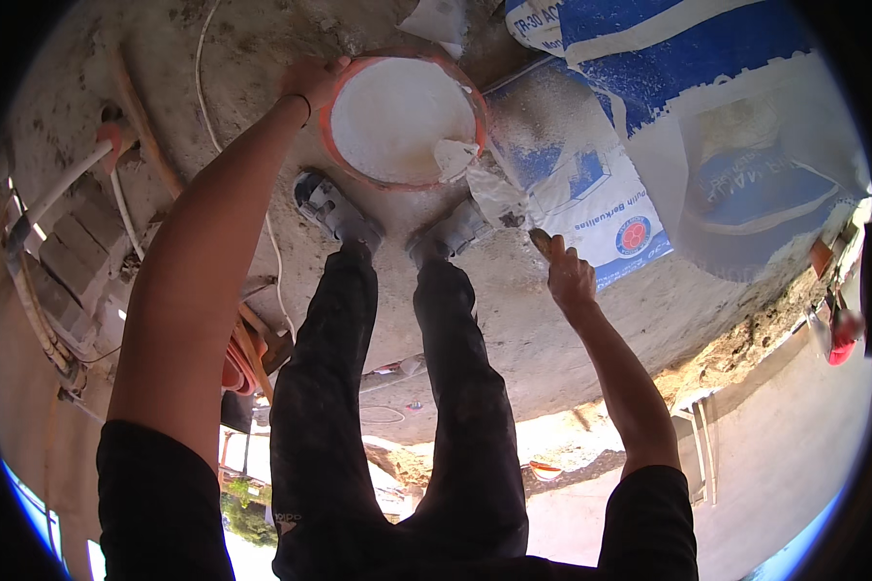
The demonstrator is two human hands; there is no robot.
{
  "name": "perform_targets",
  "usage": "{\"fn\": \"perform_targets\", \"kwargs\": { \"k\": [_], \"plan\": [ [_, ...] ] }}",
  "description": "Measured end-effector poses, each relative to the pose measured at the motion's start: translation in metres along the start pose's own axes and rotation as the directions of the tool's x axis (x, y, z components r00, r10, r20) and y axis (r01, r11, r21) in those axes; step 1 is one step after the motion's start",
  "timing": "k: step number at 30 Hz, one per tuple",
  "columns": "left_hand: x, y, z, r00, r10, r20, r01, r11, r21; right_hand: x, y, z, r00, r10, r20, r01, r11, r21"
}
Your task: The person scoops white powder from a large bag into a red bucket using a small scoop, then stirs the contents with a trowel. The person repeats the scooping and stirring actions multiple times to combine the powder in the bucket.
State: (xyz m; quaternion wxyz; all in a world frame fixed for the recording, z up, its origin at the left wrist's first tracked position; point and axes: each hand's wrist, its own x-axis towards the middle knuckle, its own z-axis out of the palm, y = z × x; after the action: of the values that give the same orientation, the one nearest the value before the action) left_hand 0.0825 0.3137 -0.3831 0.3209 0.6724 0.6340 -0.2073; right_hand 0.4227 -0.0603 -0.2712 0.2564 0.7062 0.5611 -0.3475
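Observation:
A round orange basin stands on the floor in front of my feet, filled with pale white material. My left hand grips its rim at the upper left. In my right hand is the handle of a trowel, whose blade is coated in white and points toward the basin's lower-right rim. A brighter white clump lies by that rim; whether the blade's tip touches it, I cannot tell. The trowel passes over the edge of a flattened printed sack lying beside the basin.
Another blue-and-white sack rises at the upper right. My sandalled feet are just below the basin. A thin pale cable and a wooden pole lie left, near grey blocks and stacked orange containers.

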Motion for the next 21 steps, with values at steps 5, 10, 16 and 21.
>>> {"fn": "perform_targets", "kwargs": {
  "k": [5,10,16,21],
  "plan": [
    [-0.018,0.004,0.01,0.995,0.083,-0.061,-0.092,0.982,-0.165,-0.099,0.043,-0.018,0.981,-0.18,-0.068,0.192,0.894,0.404],
    [-0.048,-0.027,0.003,0.965,0.118,-0.236,-0.167,0.965,-0.2,-0.07,-0.026,-0.059,0.973,-0.198,-0.122,0.229,0.723,0.651],
    [-0.122,0.003,-0.019,0.967,-0.143,0.213,0.253,0.386,-0.887,0.026,-0.075,-0.069,0.949,-0.077,0.305,-0.24,0.448,0.861],
    [-0.127,0.008,-0.026,0.963,-0.155,0.221,0.264,0.368,-0.892,0.031,-0.064,-0.076,0.902,-0.047,0.43,-0.337,0.545,0.767]
  ]
}}
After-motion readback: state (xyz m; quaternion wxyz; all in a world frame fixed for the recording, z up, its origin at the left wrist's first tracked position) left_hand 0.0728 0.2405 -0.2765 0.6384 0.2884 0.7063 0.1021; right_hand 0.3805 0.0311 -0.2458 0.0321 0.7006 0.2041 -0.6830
